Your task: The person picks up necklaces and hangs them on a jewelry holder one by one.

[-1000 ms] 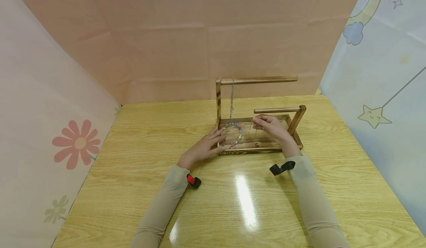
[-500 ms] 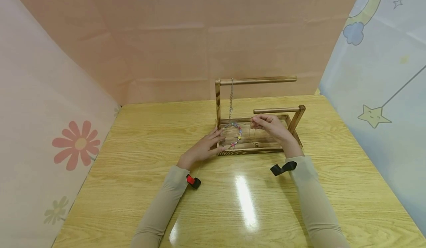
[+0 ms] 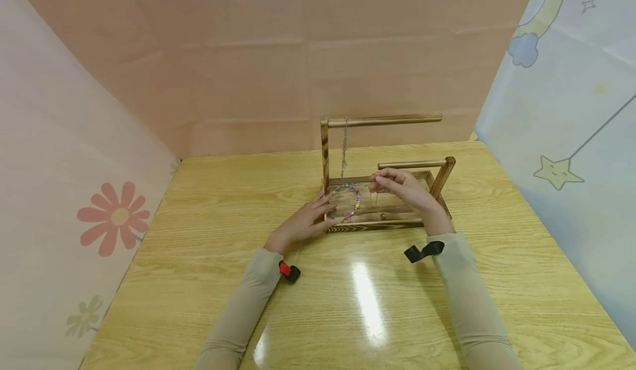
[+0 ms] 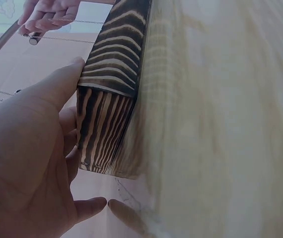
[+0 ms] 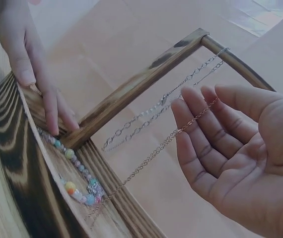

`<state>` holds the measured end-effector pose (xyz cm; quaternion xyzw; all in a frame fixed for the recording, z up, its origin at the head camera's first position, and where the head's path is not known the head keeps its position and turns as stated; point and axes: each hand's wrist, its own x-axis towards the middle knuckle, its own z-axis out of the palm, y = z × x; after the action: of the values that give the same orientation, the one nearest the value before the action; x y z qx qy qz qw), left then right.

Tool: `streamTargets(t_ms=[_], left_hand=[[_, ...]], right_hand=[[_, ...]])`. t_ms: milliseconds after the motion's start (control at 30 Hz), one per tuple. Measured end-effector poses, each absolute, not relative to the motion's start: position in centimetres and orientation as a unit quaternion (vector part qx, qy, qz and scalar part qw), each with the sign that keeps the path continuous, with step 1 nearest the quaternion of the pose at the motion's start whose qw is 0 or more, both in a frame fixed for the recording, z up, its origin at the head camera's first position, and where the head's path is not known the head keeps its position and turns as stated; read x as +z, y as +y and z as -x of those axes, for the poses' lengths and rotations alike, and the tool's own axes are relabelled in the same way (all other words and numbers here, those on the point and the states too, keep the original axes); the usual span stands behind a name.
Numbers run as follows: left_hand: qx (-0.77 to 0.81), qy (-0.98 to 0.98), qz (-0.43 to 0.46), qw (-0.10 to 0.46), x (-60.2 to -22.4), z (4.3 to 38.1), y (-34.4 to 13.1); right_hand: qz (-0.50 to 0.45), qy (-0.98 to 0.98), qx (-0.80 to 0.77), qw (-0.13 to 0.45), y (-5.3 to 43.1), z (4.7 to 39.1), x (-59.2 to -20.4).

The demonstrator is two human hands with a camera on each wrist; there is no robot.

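Observation:
In the head view, my right hand pinches a thin gold necklace chain between thumb and fingertips over a wooden jewelry stand. In the right wrist view the doubled gold chain slants down from the thumb into the tray. My left hand rests at the tray's left end, fingers mostly straight. In the left wrist view its thumb touches the tray's striped wall. Near those fingers lies a colourful beaded bracelet, inside the tray.
A silver chain hangs from the stand's tall upper bar. The shorter bar stands just behind my right hand. A small gold piece lies in the tray. The wooden table meets printed cloth walls.
My right hand has shifted slightly left with the gold chain, toward the beaded bracelet. The left hand stays at the tray's left end.

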<state>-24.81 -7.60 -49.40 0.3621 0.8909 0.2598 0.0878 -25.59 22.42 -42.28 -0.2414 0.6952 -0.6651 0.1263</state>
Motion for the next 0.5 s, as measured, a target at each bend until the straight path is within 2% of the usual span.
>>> streamTargets(t_ms=[500], left_hand=[[0.266,0.889,-0.362,0.089,-49.5,24.8,-7.6]], right_hand=[[0.246,0.69,-0.669,0.127,22.2,25.7,-40.9]])
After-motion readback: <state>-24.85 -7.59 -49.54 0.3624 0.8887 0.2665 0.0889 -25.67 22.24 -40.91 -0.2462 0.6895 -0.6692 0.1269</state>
